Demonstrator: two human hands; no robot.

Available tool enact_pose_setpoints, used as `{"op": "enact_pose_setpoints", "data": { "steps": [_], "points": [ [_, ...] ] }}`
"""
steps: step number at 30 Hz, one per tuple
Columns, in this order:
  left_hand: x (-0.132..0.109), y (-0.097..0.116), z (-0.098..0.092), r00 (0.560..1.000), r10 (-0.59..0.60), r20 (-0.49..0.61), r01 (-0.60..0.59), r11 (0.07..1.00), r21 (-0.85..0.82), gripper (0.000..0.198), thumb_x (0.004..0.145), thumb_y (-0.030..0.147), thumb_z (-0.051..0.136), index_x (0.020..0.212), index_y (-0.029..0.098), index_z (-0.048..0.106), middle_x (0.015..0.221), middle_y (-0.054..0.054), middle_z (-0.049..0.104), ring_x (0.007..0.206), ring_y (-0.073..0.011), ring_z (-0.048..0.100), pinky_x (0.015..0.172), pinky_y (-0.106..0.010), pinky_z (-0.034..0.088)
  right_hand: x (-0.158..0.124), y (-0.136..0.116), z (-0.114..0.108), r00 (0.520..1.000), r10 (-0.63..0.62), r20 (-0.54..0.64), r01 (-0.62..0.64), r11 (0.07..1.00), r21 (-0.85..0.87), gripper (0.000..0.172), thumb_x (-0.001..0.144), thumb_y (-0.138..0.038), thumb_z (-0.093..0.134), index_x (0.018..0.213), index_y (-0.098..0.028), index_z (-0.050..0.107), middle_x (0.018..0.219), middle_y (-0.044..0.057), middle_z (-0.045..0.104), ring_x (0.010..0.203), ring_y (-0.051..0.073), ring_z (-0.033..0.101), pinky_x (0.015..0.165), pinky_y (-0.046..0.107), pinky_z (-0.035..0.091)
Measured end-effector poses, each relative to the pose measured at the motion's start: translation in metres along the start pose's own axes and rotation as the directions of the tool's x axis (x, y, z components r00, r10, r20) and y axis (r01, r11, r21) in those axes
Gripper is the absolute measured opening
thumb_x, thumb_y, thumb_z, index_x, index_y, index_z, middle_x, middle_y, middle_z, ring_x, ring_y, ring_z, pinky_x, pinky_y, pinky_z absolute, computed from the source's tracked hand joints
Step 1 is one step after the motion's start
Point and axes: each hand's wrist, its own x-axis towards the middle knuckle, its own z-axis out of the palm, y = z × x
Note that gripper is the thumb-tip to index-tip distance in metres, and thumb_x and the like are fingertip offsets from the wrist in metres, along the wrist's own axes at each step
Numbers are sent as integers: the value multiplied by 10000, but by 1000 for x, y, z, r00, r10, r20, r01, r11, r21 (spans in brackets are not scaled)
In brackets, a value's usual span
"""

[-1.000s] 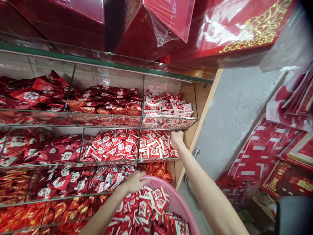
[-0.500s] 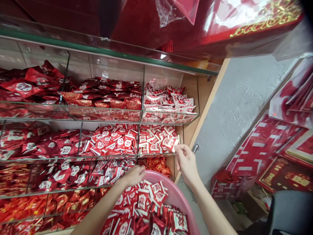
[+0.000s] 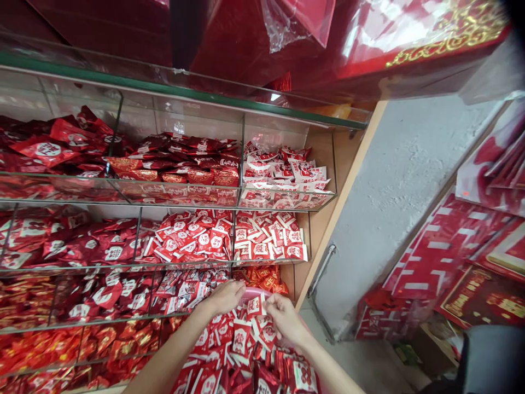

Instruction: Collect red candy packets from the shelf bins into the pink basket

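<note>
A pink plastic basket (image 3: 251, 292) full of red-and-white sachets (image 3: 241, 336) is in front of me, low in the view. At its far-left rim is my left hand (image 3: 228, 296), fingers curled over the edge. Just above the pile, my right hand (image 3: 284, 317) pinches one small red-and-white sachet (image 3: 256, 306) between thumb and fingers. Similar sachets (image 3: 268, 238) fill the right-hand compartment of the glass shelf behind the basket, some standing along its front edge.
Glass-fronted shelves (image 3: 184, 198) hold several compartments of red packets (image 3: 115, 246). Large red glossy boxes (image 3: 246, 49) overhang the top. A wooden side panel (image 3: 344, 191) borders a grey wall (image 3: 394, 180). Red patterned goods (image 3: 438, 251) are stacked at right, near a dark grey object (image 3: 494, 355).
My right hand has come down and left from the shelf compartment to the basket, and now pinches a sachet there. Sachets lie in the compartment's front right corner. My left hand stays at the rim.
</note>
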Motion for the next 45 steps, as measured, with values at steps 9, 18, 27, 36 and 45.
{"op": "enact_pose_setpoints", "data": {
  "steps": [9, 18, 27, 36, 45],
  "points": [
    [0, -1, 0, 1000, -3, -11, 2, 1000, -26, 405, 885, 462, 213, 874, 230, 544, 908, -46, 612, 837, -188, 570, 755, -276, 396, 14, 7, 11, 988, 139, 72, -145, 987, 74, 295, 730, -473, 504, 730, -201, 390, 572, -23, 642, 249, 28, 301, 274, 163, 141],
    [0, 0, 0, 1000, -17, 8, 18, 999, -40, 416, 884, 484, 208, 872, 234, 540, 890, -40, 602, 838, -191, 568, 753, -281, 395, 4, -34, -13, 990, -136, -21, 128, 965, -229, 318, 814, -475, 428, 665, -196, 466, 440, -24, 587, 274, 89, 394, 326, 209, 296],
    [-2, -2, 0, 1000, -6, 4, 6, 998, -70, 405, 882, 485, 215, 837, 228, 525, 869, -41, 592, 816, -187, 560, 722, -272, 386, 7, -115, -46, 846, -512, -150, 392, 787, -476, 296, 858, -433, 413, 764, -200, 568, 614, 14, 617, 499, 142, 527, 494, 245, 382],
    [-2, -6, 3, 1000, 19, -25, -20, 999, -43, 381, 887, 448, 212, 805, 222, 508, 818, -40, 580, 746, -178, 552, 667, -263, 373, 15, -116, -64, 761, -632, -149, 347, 590, -729, 234, 859, -341, 419, 896, -208, 607, 760, 25, 677, 654, 170, 607, 604, 253, 401],
    [-3, -4, 2, 1000, 5, -14, -6, 999, -50, 388, 888, 466, 221, 843, 227, 523, 868, -42, 593, 802, -184, 561, 700, -265, 389, 59, -154, -40, 651, -759, -3, 241, 211, -947, 284, 867, -316, 426, 1064, -174, 571, 1068, 115, 609, 990, 240, 538, 838, 339, 380]
  ]
}}
